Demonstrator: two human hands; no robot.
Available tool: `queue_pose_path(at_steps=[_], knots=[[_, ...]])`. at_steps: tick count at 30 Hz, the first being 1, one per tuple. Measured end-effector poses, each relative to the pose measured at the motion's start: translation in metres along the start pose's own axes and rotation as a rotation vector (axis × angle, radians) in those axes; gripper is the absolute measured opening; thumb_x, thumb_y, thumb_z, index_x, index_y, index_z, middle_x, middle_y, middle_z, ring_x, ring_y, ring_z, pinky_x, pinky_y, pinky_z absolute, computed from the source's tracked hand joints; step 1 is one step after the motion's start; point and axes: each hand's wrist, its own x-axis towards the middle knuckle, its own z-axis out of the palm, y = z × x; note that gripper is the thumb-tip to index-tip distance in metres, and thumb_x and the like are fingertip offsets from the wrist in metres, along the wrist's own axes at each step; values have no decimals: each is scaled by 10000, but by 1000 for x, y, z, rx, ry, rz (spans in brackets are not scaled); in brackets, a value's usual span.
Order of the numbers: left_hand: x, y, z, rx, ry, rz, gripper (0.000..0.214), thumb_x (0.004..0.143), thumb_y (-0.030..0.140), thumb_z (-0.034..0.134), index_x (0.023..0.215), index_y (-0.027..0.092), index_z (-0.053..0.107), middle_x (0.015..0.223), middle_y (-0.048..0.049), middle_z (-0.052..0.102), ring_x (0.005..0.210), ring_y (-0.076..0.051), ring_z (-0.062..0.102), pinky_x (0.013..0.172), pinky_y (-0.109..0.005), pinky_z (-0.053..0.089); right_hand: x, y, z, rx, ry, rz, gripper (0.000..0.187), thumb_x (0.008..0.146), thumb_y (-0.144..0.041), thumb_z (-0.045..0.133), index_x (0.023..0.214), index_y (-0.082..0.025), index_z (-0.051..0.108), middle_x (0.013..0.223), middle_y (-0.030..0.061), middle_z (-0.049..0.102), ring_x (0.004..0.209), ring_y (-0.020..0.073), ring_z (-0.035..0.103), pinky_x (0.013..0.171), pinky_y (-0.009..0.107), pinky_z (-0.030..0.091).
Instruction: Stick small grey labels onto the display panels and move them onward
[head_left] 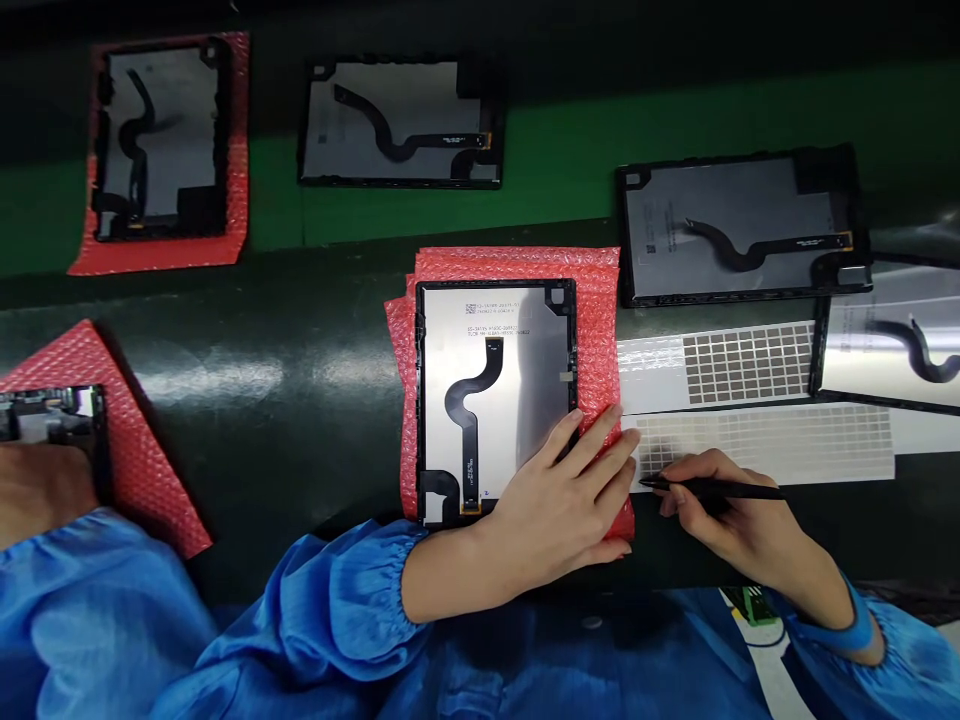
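In front of me a tablet display panel (536, 420) lies back side up, with a silver plate, a black frame and a curved black flex cable (466, 420). Under it is a stack of red bubble-wrap sheets (598, 330). My left hand (559, 490) lies open with fingers spread across the panel's lower right edge and the bubble wrap. In my right hand (739, 515) are slim black tweezers (709, 488), pinched between thumb and fingers. Their tip is at the left end of a white sheet of small stickers (780, 440); whether a sticker is in the tip I cannot tell.
A second sticker sheet (652, 375) with dark squares lies behind. Other panels lie at far left (176, 150), back middle (427, 90), right (750, 210) and far right (870, 350). At left, a co-worker's hand (45, 490) is by a device on red bubble wrap (150, 470).
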Motion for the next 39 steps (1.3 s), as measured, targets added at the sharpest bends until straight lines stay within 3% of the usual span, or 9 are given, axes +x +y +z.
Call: queue_pose_path(at_steps=[9, 14, 18, 21, 24, 27, 32, 35, 39], knots=[[2, 2, 4, 46, 4, -7, 736, 943, 718, 646, 1374, 122, 682, 1618, -123, 530, 1563, -407, 358, 1273, -576, 298, 2, 1, 0, 256, 94, 17, 94, 1033, -333, 701, 1026, -243, 728, 780, 38, 767, 625, 185, 770, 603, 279, 664], [-6, 0, -27, 17, 69, 12, 851, 880, 808, 652, 1371, 112, 667, 1600, -169, 536, 1483, -389, 475, 1218, -535, 393, 11, -25, -5, 434, 191, 2, 63, 1042, -310, 682, 1009, -274, 721, 813, 37, 795, 580, 208, 771, 531, 315, 665], [-28, -7, -61, 32, -10, -83, 620, 858, 734, 744, 984, 128, 727, 894, -91, 757, 826, -253, 724, 807, -385, 587, 45, -56, 3, 459, 242, -72, 50, 1030, -333, 695, 1010, -299, 725, 827, 35, 809, 560, 235, 769, 508, 362, 670], [-43, -20, -63, 136, -94, -216, 738, 821, 774, 754, 1076, 83, 717, 691, -50, 710, 594, -218, 677, 776, -386, 587, 87, -76, 31, 430, 235, -90, 87, 1024, -366, 715, 999, -282, 722, 805, 37, 817, 587, 227, 787, 543, 340, 683], [-50, -37, -52, 200, -105, -267, 1110, 781, 916, 639, 1393, -8, 594, 777, -125, 777, 634, -257, 729, 1049, -507, 524, 127, -87, 71, 407, 177, -64, 202, 995, -450, 751, 985, -255, 697, 789, 38, 814, 633, 221, 810, 573, 308, 691], [-55, -50, -42, 185, -106, -270, 1257, 733, 1000, 552, 1441, -38, 558, 843, -176, 799, 663, -287, 745, 1164, -555, 421, 155, -90, 105, 379, 131, -27, 279, 987, -515, 740, 984, -247, 663, 796, 37, 814, 672, 214, 822, 594, 289, 694], [-62, -59, -32, -64, -70, -282, 824, 834, 776, 725, 1297, 94, 712, 728, -107, 781, 768, -317, 767, 1102, -593, 457, 169, -90, 122, 322, 85, 18, 269, 993, -507, 733, 996, -249, 660, 765, 27, 809, 668, 201, 819, 618, 277, 699], [-66, -57, -24, -232, -5, -351, 642, 1064, 626, 415, 1304, 105, 702, 959, -154, 802, 1087, -306, 757, 905, -545, 493, 170, -91, 121, 303, 95, 14, 243, 990, -486, 748, 987, -255, 673, 796, 29, 827, 664, 192, 821, 605, 245, 691], [-71, -53, -14, -283, 9, -404, 570, 997, 603, 436, 1315, 223, 717, 1083, -95, 805, 1170, -286, 742, 899, -486, 582, 170, -95, 119, 286, 81, 7, 214, 1001, -459, 742, 975, -256, 682, 804, 27, 833, 673, 194, 827, 595, 227, 686]])
